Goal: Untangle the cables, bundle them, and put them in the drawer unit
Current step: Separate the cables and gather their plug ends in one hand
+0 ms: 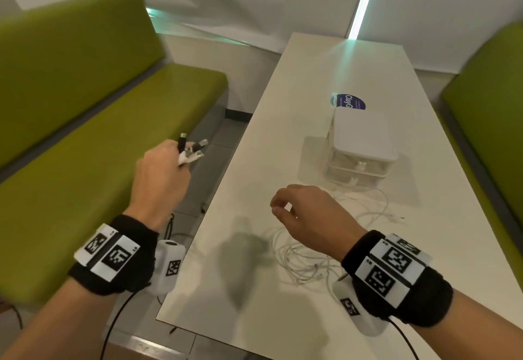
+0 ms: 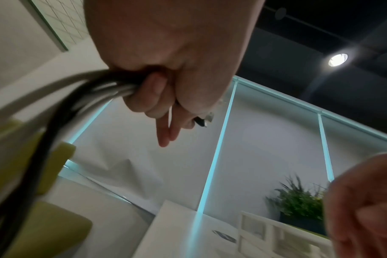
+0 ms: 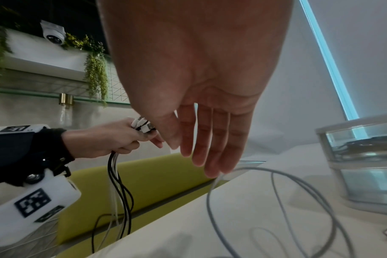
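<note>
The left hand [image 1: 161, 178] was raised off the left edge of the white table [image 1: 254, 274], over the gap beside the green bench [image 1: 85, 133]. Its fingers were curled tight around a bunch of cables [image 3: 119, 183], black and white together, with the plug ends [image 1: 192, 148] sticking out above the fist. The head view showed only those plugs. The right wrist view showed the cords hanging straight down below the fist, and the left wrist view showed them blurred as they left the palm, with two fingers pointing loosely outward.

The right hand [image 1: 311, 218] hovered over the table, holding nothing. In the right wrist view its fingers [image 3: 212, 139] were nearly straight and close together, tips just above a loop of the loose white cables [image 1: 305, 257]; whether they touched it I could not tell. From the head view the same fingers looked a little bent.

That tangle lay on the table under and beyond the right wrist, reaching to the front of the drawer unit [image 1: 359, 147]. The unit stood mid-table, both drawers shut. A round blue sticker [image 1: 349, 102] lay behind it.
</note>
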`<state>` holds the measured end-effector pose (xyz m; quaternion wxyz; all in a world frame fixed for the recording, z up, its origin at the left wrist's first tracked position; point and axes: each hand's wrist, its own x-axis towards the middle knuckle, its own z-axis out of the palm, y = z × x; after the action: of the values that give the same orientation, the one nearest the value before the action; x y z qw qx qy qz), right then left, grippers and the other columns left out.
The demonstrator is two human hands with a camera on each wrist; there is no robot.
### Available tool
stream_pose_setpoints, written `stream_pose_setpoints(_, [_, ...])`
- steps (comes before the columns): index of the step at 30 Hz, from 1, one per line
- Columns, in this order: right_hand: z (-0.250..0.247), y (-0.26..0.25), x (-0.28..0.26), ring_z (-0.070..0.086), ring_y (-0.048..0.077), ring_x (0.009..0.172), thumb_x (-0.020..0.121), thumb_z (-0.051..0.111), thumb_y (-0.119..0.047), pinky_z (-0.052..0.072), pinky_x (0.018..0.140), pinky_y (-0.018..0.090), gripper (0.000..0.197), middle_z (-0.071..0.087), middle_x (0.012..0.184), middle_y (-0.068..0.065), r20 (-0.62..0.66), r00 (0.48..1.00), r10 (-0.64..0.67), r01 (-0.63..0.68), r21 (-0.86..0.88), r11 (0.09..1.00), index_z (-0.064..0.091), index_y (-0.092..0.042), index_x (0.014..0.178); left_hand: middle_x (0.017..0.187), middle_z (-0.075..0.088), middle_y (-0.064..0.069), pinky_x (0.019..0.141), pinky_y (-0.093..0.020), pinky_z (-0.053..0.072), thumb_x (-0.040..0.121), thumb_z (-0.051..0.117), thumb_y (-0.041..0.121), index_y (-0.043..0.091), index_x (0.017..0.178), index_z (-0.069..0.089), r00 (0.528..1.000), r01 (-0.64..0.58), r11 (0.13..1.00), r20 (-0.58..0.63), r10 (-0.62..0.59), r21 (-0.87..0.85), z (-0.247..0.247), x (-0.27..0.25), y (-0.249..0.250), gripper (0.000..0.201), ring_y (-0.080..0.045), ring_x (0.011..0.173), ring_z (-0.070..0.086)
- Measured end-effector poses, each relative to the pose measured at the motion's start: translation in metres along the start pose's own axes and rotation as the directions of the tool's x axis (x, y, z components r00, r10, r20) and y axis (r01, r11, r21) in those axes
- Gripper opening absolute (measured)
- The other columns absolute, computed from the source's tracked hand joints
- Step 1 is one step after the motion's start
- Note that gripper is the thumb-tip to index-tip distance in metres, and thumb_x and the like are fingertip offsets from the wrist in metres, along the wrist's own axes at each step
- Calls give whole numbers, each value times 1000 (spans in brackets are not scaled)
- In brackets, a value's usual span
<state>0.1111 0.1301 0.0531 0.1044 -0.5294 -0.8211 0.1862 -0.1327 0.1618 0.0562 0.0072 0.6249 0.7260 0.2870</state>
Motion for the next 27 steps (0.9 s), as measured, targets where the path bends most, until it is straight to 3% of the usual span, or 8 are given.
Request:
stream_pose_setpoints(5, [-3, 26, -9, 60, 18, 98, 97, 45, -21, 47, 83, 30, 24, 66, 108, -4, -23, 997, 68, -69, -31, 997, 66, -23, 110, 79, 64, -2, 45, -24, 35, 95, 53, 15, 11, 91, 66, 982, -93, 987, 154, 114, -133, 32, -18, 30, 14, -14, 61, 54])
stream_pose_setpoints(9, [-5, 48, -23, 61, 15, 96, 97, 43, -15, 50, 81, 28, 27, 67, 108, -4, -6, 986, 165, -165, -40, 986, 64, -25, 112, 86, 69, 0, 63, -35, 53, 92, 52, 10, 14, 87, 65, 939, -84, 961, 302, 164, -262, 49, -42, 56, 15, -19, 77, 64])
stream_pose_setpoints(11, [-9, 55, -33, 60, 10, 86, 96, 45, -18, 48, 72, 22, 24, 67, 99, -6, 18, 983, 181, -181, -8, 983, 65, -27, 106, 89, 71, -2, 70, -39, 53, 88, 52, 6, 15, 76, 62, 900, -66, 953, 394, 185, -296, 57, -53, 66, 18, -21, 82, 65])
stream_pose_setpoints(14, [-14, 52, -54, 56, 5, 61, 87, 52, -22, 38, 57, 14, 17, 61, 68, -13, 119, 987, 104, -113, 72, 991, 67, -31, 88, 81, 67, -6, 62, -34, 45, 88, 52, 9, 15, 70, 56, 804, -79, 968, 559, 204, -239, 65, -68, 79, 20, -25, 75, 61])
stream_pose_setpoints(16, [-8, 51, -69, 55, 5, 57, 81, 52, -26, 42, 60, 15, 15, 58, 60, -14, 222, 973, 67, -78, 43, 996, 66, -29, 80, 80, 67, -8, 66, -36, 46, 90, 53, 12, 9, 74, 62, 746, -80, 970, 631, 212, -231, 71, -75, 80, 19, -27, 75, 62])
stream_pose_setpoints(19, [14, 58, -80, 59, 12, 76, 85, 47, -28, 50, 70, 29, 20, 65, 86, -8, 288, 955, 74, -35, -139, 990, 66, -26, 91, 76, 63, 3, 62, -32, 43, 89, 54, 11, 20, 76, 62, 768, -78, 957, 595, 237, -280, 72, -82, 79, 18, -23, 75, 60])
stream_pose_setpoints(22, [33, 63, -81, 58, 22, 96, 91, 50, -30, 45, 73, 31, 30, 57, 112, -4, 307, 947, 93, -25, -220, 975, 58, -28, 119, 74, 59, 12, 65, -25, 41, 88, 54, 6, 32, 100, 68, 820, -60, 932, 515, 250, -357, 70, -84, 80, 32, -13, 80, 60])
stream_pose_setpoints(27, [46, 64, -78, 58, 22, 87, 96, 46, -26, 46, 69, 34, 17, 54, 110, -3, 251, 963, 95, -28, -259, 965, 58, -24, 108, 87, 70, 11, 72, -31, 52, 85, 59, 12, 27, 93, 69, 787, -172, 922, 514, 341, -348, 77, -85, 73, 19, -9, 85, 65])
